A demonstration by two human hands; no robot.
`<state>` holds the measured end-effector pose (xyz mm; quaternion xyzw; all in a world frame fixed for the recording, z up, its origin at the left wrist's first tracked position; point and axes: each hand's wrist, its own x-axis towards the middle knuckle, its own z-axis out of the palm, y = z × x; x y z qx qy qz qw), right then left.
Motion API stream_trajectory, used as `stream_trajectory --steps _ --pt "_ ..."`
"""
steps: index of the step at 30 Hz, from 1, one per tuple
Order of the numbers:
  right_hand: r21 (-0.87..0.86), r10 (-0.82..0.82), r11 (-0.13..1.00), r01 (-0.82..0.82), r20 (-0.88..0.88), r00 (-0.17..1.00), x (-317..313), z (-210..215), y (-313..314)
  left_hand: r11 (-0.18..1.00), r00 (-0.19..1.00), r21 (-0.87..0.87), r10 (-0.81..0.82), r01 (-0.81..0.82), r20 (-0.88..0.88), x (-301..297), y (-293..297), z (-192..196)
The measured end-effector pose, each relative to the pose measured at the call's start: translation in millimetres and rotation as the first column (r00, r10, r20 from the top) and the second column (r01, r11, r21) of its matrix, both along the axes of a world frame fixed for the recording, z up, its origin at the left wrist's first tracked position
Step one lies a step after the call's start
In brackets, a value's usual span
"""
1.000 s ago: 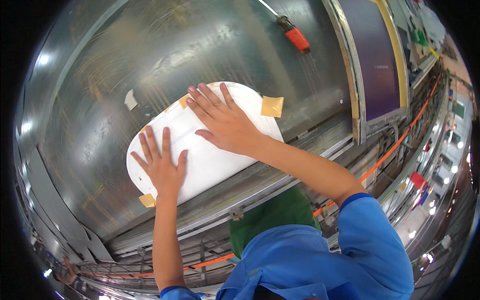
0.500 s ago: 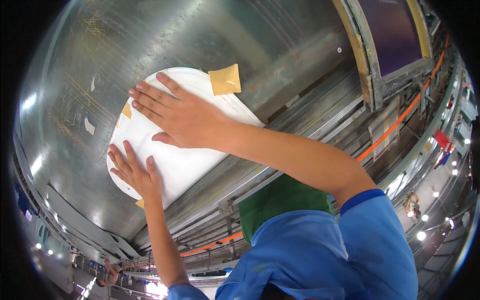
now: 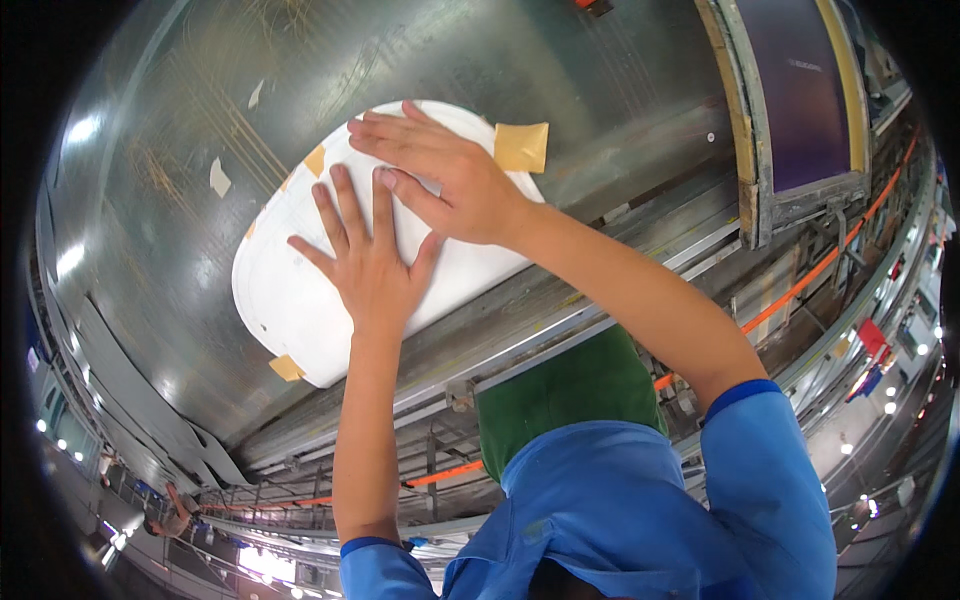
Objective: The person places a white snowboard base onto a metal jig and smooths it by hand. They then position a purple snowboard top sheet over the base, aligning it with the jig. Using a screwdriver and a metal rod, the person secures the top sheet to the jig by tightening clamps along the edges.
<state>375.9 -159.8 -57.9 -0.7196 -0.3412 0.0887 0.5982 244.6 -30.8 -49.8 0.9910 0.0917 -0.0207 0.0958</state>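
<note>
A white rounded piece of sheet material [image 3: 290, 290] lies flat on the grey metal tabletop [image 3: 170, 320]. My left hand [image 3: 370, 260] rests on its middle with the fingers spread. Just beside it, my right hand [image 3: 455, 180] lies over the sheet's upper right part, fingers stretched out and the thumb near my left fingertips. Tan tape pieces sit at the sheet's edges: one [image 3: 521, 147] at the right, another [image 3: 286, 367] at the lower left, and a smaller one [image 3: 315, 160] along the far edge. Neither hand holds anything.
At the far right stands a framed panel [image 3: 800, 100] with a dark purple face. A metal rail [image 3: 520, 340] runs along the near table edge, with an orange strip [image 3: 790, 290] below it. White scraps [image 3: 219, 177] and scratches mark the tabletop. A person [image 3: 172, 512] is in the distance.
My left hand has slid rightward and away from me across the sheet, closer to my right hand. The view has shifted, and the sheet appears further right. Both hands stay flat on it.
</note>
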Motion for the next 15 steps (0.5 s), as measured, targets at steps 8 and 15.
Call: stream_trajectory --steps 8,15 --pt "-0.487 0.266 0.864 -0.13 0.221 0.938 -25.8 28.3 -23.2 0.999 0.998 -0.004 0.036 -0.037 -0.043 1.6 -1.6 4.1" --pt "-0.69 0.377 0.719 -0.079 0.292 0.879 -31.4 23.4 -63.8 0.999 0.998 -0.014 0.047 -0.048 -0.038 5.7 -4.5 5.5"
